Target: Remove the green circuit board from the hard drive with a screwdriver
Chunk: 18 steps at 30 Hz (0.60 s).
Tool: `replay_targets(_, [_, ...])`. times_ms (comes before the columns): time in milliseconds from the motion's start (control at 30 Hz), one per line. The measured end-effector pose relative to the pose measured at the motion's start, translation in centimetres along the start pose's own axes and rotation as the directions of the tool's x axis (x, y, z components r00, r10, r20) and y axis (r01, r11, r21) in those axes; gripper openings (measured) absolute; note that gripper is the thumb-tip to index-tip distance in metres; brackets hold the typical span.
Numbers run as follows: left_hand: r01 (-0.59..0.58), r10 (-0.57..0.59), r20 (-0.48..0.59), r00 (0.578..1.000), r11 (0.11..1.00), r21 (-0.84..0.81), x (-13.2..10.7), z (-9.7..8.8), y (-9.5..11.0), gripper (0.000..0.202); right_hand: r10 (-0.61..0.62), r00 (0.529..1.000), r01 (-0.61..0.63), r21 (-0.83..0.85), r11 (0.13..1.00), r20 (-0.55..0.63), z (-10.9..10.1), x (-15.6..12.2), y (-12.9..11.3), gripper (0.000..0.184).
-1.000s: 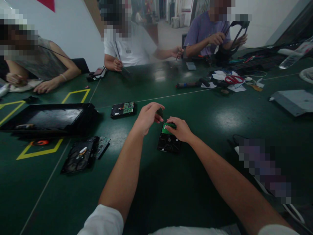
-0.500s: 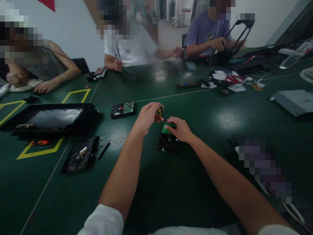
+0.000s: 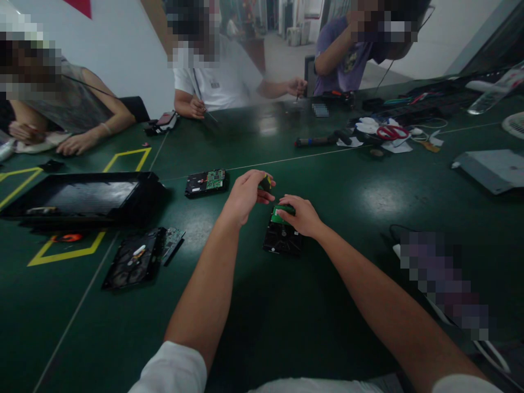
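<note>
A black hard drive (image 3: 282, 240) with a green circuit board (image 3: 282, 214) lies flat on the table in front of me. My right hand (image 3: 302, 215) grips its far right part, with the thumb on the board. Above the drive's far left corner, my left hand (image 3: 251, 194) has its fingers curled round a black and yellow screwdriver handle (image 3: 266, 183). The shaft and tip cannot be made out. To the left lies a second hard drive (image 3: 206, 182), circuit board up. Closer to me is another drive (image 3: 134, 259) with a loose circuit board (image 3: 173, 243) beside it.
A black tray (image 3: 151, 188) stands at the left. A grey metal case (image 3: 491, 169) and a blurred-out object (image 3: 444, 284) lie on the right. Red-handled scissors (image 3: 392, 132) and a dark cylindrical tool (image 3: 317, 141) lie further back. Several people sit across the table.
The screwdriver handle has turned in my left hand; its yellow marks sit differently. My right hand and the hard drive stay put. The person in purple has raised their arms.
</note>
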<state>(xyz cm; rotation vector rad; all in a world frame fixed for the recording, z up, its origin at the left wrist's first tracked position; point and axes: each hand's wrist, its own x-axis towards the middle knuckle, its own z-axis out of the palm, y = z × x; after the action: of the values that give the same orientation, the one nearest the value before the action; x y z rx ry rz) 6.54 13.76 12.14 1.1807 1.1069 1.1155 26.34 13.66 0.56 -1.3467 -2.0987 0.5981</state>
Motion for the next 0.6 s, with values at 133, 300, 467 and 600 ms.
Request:
replay_targets(133, [-0.024,0.026,-0.026,0.999,0.998,0.061,0.11,-0.05,-0.13,0.026,-0.006,1.000,0.006,0.011,1.000,0.004,-0.04,0.01,0.12,0.022])
replay_targets(300, [-0.019,0.021,-0.023,1.000,0.995,0.094,-0.10,0.12,0.15,0.023,-0.006,1.000,0.006,0.004,1.000,0.010,0.00,0.03,0.11,0.022])
replay_targets(467, [0.020,-0.020,0.008,1.000,0.999,0.028,-0.45,0.40,0.56,0.022,-0.009,1.000,0.009,0.008,1.000,-0.011,0.09,0.02,0.04,0.021])
replay_targets(600, [0.036,-0.033,0.053,0.998,0.998,-0.043,-0.39,0.34,0.38,0.023,-0.008,1.000,0.008,0.001,1.000,-0.008,0.11,-0.11,-0.03,0.024])
